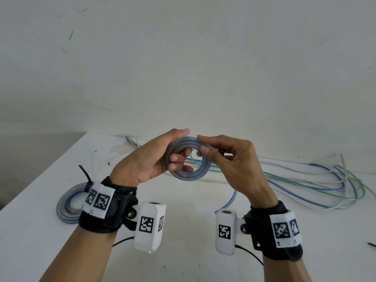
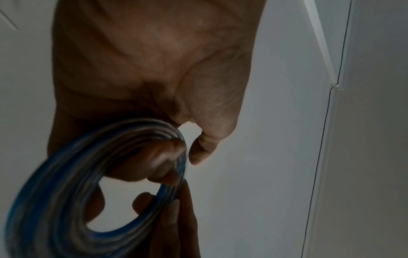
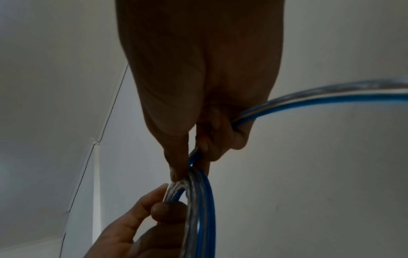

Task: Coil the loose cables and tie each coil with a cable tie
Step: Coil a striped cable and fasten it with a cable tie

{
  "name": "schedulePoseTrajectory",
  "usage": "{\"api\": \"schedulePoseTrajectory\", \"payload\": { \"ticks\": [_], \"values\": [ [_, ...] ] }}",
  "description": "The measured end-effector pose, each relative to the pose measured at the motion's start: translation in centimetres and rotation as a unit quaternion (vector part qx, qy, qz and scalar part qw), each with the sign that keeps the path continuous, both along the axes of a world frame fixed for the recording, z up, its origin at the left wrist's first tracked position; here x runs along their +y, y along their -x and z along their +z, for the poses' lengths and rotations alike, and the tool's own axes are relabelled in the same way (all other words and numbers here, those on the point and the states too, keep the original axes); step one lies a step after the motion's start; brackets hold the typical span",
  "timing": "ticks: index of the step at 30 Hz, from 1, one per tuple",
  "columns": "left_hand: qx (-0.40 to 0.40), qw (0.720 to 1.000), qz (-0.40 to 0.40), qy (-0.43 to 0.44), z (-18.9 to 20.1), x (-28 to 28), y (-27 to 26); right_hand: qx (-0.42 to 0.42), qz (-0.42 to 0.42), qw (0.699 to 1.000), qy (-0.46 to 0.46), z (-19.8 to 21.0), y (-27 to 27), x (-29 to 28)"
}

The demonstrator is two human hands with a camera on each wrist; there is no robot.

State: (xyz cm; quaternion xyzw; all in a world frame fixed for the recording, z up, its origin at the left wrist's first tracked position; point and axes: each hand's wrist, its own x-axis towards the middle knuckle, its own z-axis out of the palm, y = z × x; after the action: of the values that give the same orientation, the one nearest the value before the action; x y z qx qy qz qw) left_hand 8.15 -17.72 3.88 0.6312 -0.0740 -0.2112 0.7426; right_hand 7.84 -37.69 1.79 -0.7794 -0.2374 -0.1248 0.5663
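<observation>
A coil of clear, blue-striped cable (image 1: pixel 188 157) is being held up above the white bench (image 1: pixel 183 251). The left hand (image 1: pixel 146 159) is gripping its left side, fingers (image 1: pixel 179 158) curling through the middle. The right hand (image 1: pixel 236 161) is pinching the cable at the coil's right edge, the tail running through its curled fingers (image 3: pixel 220 137). A finished coil (image 1: pixel 68 204) with a black cable tie (image 1: pixel 86 177) is lying at the left, loose cables (image 1: pixel 317 186) at the right.

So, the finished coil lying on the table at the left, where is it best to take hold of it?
Take the tied coil at its near-left arc, coming from above with thumb and fingers across the bundled turns. It lies flat on the table, and the black cable tie sticks up at its far side, so avoid that part.
</observation>
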Motion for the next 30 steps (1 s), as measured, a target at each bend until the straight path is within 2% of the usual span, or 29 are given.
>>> {"api": "schedulePoseTrajectory", "payload": {
  "ticks": [2, 6, 11, 14, 19, 22, 30],
  "values": [
    [-0.015, 0.999, 0.027, -0.018, -0.1, -0.4, 0.1, -0.003, 0.002, 1.0, 0.003, 0.1, 0.0, 0.0],
    [-0.053, 0.996, 0.072, -0.031, 0.0, -0.8, 0.1, -0.02, -0.004, 0.999, -0.051, 0.2, 0.0, 0.3],
    [-0.083, 0.992, 0.09, 0.006, -0.1, -0.4, -0.1, -0.039, -0.047, 0.99, -0.124, 0.1, 0.1, 1.3],
    [-0.083, 0.99, 0.108, 0.041, 0.0, -0.4, -0.1, -0.042, -0.06, 0.986, -0.149, 0.0, 0.4, 2.3],
    [-0.08, 0.971, 0.152, 0.165, 0.7, 0.0, -0.2, 0.015, -0.01, 0.983, -0.184, 0.2, 1.1, 3.3],
    [-0.07, 0.959, 0.153, 0.23, 0.9, 0.2, -0.1, 0.018, -0.036, 0.974, -0.222, 0.3, 1.4, 3.7],
    [-0.05, 0.94, 0.174, 0.289, 0.8, -1.6, 0.5, 0.042, -0.033, 0.957, -0.286, -0.1, 1.5, 4.3]
  ]
}}
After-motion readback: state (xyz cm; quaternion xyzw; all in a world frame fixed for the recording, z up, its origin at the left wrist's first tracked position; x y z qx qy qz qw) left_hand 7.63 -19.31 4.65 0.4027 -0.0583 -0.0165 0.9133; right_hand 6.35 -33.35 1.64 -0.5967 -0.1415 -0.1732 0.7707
